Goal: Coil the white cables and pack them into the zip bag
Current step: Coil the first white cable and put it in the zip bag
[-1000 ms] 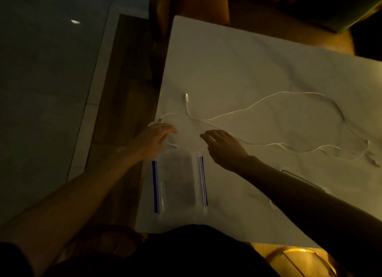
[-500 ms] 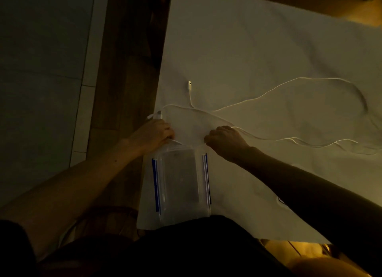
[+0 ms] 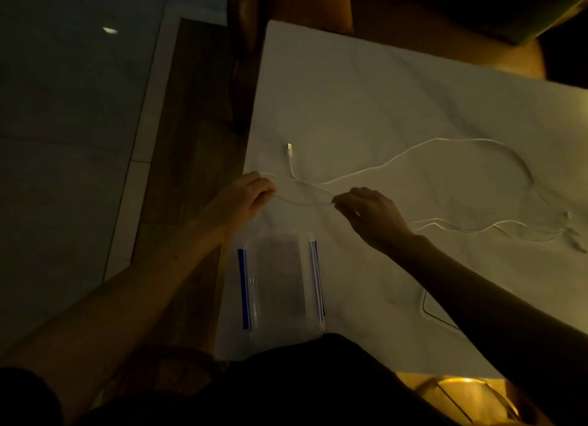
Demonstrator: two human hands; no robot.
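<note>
On table (image 3: 381, 91), cable (image 3: 397, 158) pinched — far end (image 3: 572, 238) blurred

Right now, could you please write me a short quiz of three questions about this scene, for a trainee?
1. True or false: the zip bag lies nearer the person than both hands.
2. The right hand pinches: A the zip bag, B a white cable, C nothing.
3. Is the USB plug in the grip of either hand?
Key: 1 true. 2 B. 3 No; it lies free on the white table cover, beyond the left hand.
</note>
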